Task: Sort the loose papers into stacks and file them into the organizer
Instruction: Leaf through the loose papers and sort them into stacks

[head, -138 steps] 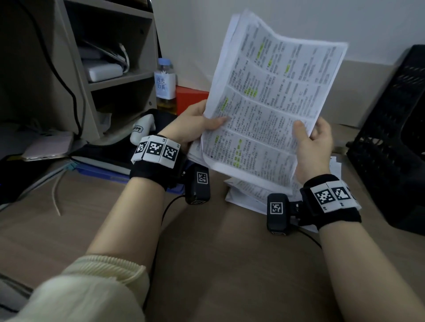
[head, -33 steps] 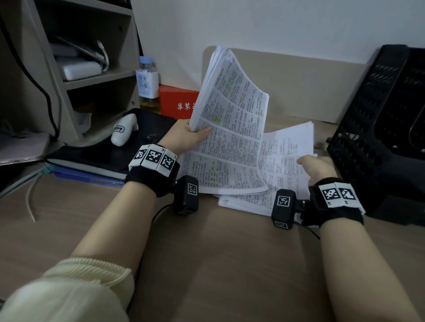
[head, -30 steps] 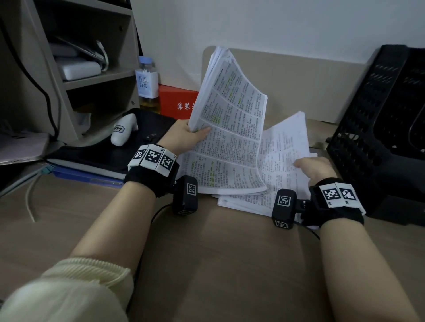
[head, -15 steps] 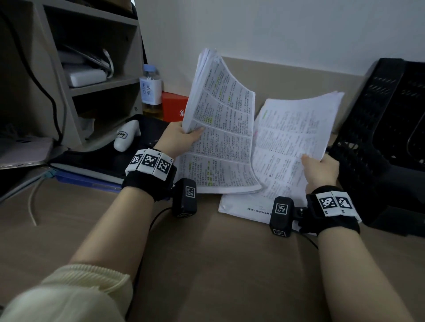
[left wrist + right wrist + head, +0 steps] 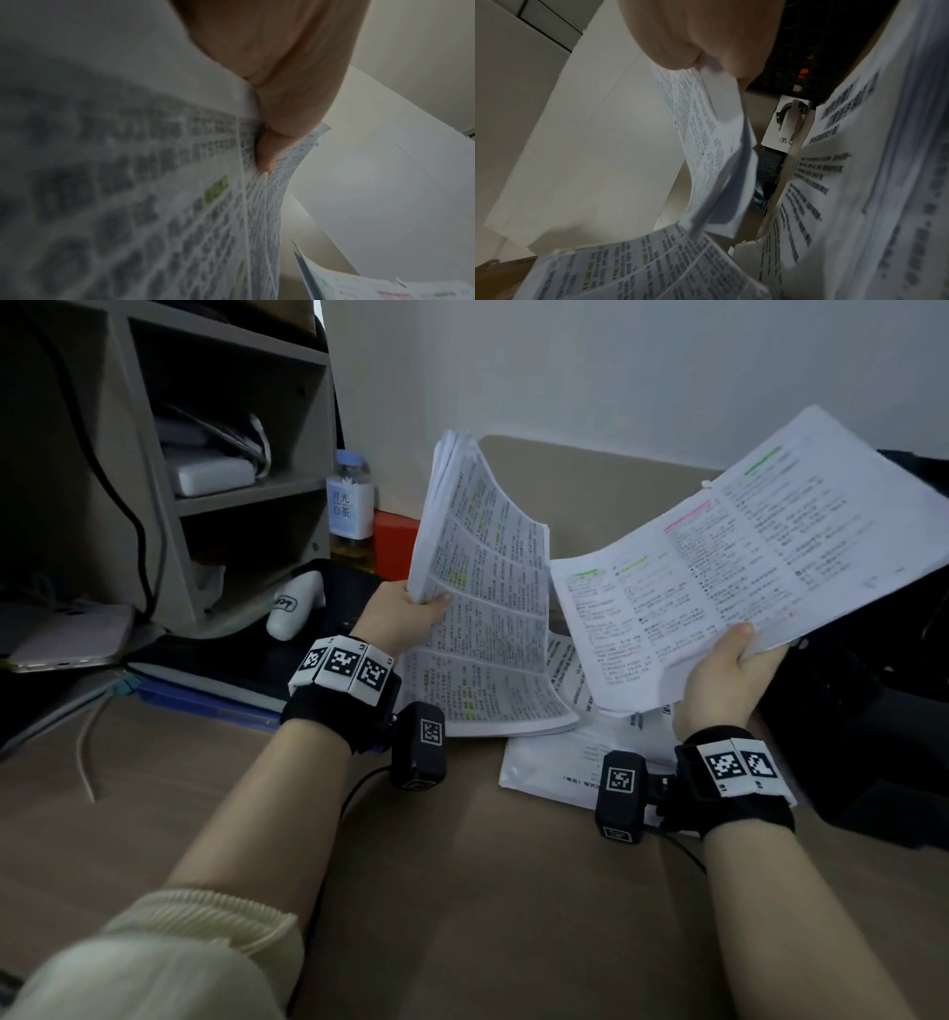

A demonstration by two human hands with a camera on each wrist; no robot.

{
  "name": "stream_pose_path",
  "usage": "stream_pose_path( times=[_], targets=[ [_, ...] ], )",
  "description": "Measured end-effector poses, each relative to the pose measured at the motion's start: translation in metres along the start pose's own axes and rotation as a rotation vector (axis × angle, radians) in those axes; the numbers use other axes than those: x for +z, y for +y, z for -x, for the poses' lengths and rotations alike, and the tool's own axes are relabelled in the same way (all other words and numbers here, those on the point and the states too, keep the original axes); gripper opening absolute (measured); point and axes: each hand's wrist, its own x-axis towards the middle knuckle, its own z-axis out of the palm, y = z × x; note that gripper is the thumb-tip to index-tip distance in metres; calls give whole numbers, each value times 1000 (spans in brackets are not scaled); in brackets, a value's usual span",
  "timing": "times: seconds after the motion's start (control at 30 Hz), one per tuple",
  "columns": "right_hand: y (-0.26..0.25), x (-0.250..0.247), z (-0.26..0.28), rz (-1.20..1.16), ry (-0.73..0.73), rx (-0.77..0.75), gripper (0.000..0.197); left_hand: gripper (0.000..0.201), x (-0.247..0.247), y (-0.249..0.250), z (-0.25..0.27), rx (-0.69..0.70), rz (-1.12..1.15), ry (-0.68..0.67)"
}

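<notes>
1. Brown wooden desk [image 5: 462,891]: it carries everything; a pale wall [image 5: 616,367] stands behind it, and a grey open shelf unit [image 5: 246,490] stands at far left.
2. Black mesh plastic organizer [image 5: 873,690]: it sits at the right edge of the desk, just beyond my right hand and partly hidden by paper.
3. Sheaf of white printed sheets with green and pink highlights [image 5: 729,557]: my right hand [image 5: 719,680] grips its near edge, thumb on top and fingers beneath, and holds it tilted above the desk, in front of the organizer.
4. Thick bundle of white pages with ruled text blocks [image 5: 488,608]: my left hand [image 5: 405,618] clasps its left edge, thumb pressed on the printed face; the bundle stands nearly upright and curls over.
5. Loose white papers [image 5: 560,762]: they lie flat on the desk between my two wrists, beneath both held bundles.
6. Small clear bottle with a pale label [image 5: 350,505] and red box [image 5: 393,546]: they stand side by side against the wall, behind my left hand.
</notes>
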Motion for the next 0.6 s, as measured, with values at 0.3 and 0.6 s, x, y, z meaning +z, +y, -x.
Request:
stream_pose_path(
  times=[0.3,0.6],
  targets=[
    [2,3,1,-38,-15,56,46,28,0,0,0,-12,-5,-12],
    [-3,2,3,-50,3,67,43,30,1,1,2,-15,-4,-26]
  ],
)
